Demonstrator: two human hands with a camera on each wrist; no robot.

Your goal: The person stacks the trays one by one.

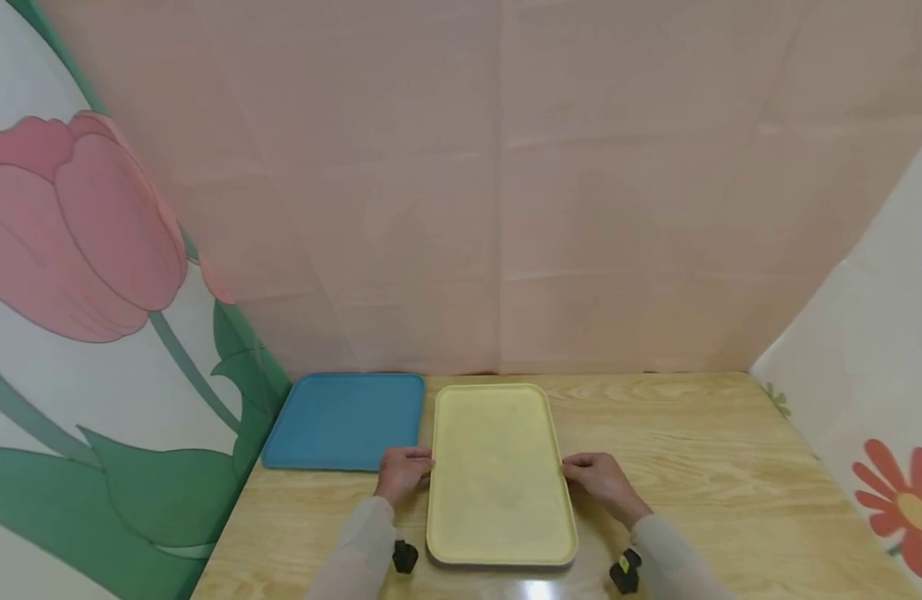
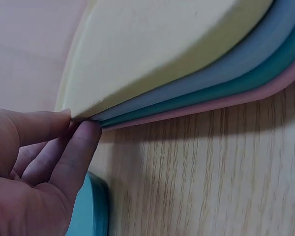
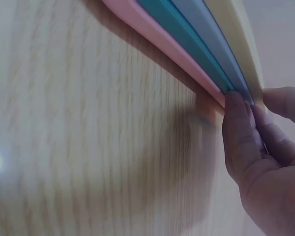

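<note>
A yellow rectangular tray (image 1: 500, 475) lies lengthwise in front of me, on top of a stack. The wrist views show a grey-blue tray (image 2: 187, 87), a teal tray (image 2: 211, 96) and a pink tray (image 3: 152, 44) beneath it. My left hand (image 1: 403, 473) pinches the yellow tray's left edge, thumb at the rim and fingers against the side of the stack. On the opposite edge, my right hand (image 1: 602, 483) pinches the same tray, its fingertips touching the sides of the lower trays. The fingertips' undersides are hidden.
A blue tray (image 1: 344, 421) lies at the back left of the wooden table (image 1: 694, 467), close to the stack. Behind the table stands a pinkish covered wall (image 1: 498, 208). Flower-patterned panels border both sides. Small black devices (image 1: 404, 557) sit near the wrists.
</note>
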